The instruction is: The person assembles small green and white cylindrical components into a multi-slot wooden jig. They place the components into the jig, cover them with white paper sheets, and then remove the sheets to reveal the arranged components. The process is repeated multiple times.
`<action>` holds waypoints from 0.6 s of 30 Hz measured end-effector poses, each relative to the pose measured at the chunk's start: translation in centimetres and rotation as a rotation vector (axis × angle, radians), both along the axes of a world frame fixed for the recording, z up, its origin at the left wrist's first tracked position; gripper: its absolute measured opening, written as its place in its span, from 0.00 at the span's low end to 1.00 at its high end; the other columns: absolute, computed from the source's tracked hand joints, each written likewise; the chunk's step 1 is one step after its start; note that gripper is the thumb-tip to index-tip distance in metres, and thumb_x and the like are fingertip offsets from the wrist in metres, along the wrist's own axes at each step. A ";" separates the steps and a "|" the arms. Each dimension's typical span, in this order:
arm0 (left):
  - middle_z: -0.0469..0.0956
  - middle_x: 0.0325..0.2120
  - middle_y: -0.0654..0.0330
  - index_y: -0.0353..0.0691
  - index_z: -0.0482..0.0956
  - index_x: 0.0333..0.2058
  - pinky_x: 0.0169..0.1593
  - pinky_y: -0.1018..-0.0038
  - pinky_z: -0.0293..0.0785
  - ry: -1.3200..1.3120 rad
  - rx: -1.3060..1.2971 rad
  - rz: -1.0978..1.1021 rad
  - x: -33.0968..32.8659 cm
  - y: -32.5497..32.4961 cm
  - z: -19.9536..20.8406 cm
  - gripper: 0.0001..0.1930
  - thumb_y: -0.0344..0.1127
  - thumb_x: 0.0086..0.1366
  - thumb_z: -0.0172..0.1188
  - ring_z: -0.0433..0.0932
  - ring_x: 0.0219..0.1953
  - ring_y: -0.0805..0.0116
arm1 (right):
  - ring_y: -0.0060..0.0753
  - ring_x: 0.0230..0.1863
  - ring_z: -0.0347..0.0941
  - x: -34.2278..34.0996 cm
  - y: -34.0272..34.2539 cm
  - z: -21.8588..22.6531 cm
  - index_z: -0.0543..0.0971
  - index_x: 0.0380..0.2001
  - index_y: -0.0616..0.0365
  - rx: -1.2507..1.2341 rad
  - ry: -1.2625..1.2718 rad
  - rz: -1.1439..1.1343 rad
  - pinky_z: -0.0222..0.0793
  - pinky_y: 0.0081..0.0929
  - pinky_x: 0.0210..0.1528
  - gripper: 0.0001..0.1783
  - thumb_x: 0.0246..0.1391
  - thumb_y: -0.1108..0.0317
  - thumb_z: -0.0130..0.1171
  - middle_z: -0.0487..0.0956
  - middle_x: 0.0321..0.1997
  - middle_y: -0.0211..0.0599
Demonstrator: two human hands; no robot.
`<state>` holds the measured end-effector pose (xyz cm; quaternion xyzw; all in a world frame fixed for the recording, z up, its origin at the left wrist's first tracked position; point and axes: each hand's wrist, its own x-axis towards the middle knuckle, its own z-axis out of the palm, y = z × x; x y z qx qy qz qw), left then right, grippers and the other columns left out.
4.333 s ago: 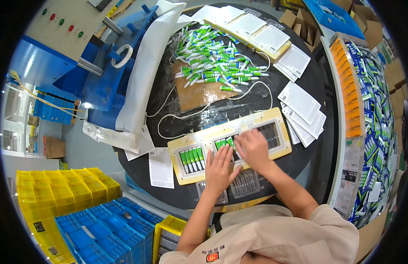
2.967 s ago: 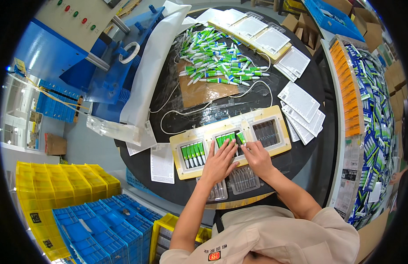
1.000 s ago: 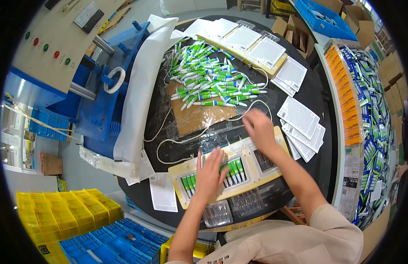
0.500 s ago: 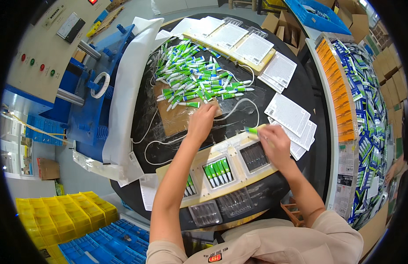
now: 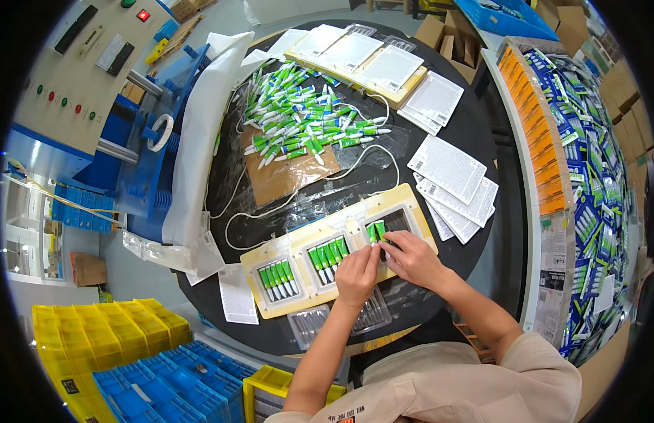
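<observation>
1 fisheye head view
Faces down and forward, from close above, onto left hand (image 5: pixel 356 276), right hand (image 5: pixel 416 261) and round table (image 5: pixel 471 134).

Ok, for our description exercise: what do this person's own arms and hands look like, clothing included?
The left hand and right hand wear no gloves, and no watch or bracelet shows. Both forearms are uncovered. The right sleeve is short, plain beige cloth, part of a beige shirt with dark lettering and part of a red emblem at the picture's lower edge.

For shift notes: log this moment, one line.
Left hand: at green tubes | Right hand: at same tubes | Frame: tubes in all three openings | Beyond: tube pile
</observation>
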<state>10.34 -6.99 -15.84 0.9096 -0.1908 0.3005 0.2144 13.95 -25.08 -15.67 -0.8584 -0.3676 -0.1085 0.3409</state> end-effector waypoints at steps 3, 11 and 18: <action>0.81 0.35 0.59 0.38 0.84 0.41 0.38 0.67 0.76 0.024 0.005 0.026 -0.5 -0.8 -0.2 0.12 0.29 0.56 0.70 0.81 0.34 0.61 | 0.50 0.53 0.75 0.2 -0.3 0.1 0.80 0.44 0.67 0.018 -0.006 0.023 0.71 0.45 0.61 0.20 0.46 0.70 0.66 0.78 0.51 0.48; 0.81 0.46 0.58 0.39 0.82 0.48 0.64 0.54 0.64 0.296 -0.008 -0.055 -0.5 0.3 0.7 0.20 0.43 0.60 0.68 0.78 0.51 0.60 | 0.44 0.58 0.74 3.8 -1.7 2.4 0.83 0.42 0.59 0.008 0.158 0.197 0.65 0.46 0.67 0.15 0.48 0.72 0.65 0.79 0.59 0.40; 0.82 0.38 0.56 0.40 0.80 0.44 0.52 0.56 0.73 0.076 0.012 0.021 9.7 5.8 1.0 0.15 0.30 0.56 0.68 0.80 0.41 0.54 | 0.49 0.45 0.79 22.9 1.7 2.5 0.84 0.35 0.59 -0.049 0.099 -0.276 0.75 0.43 0.47 0.09 0.50 0.69 0.66 0.81 0.38 0.43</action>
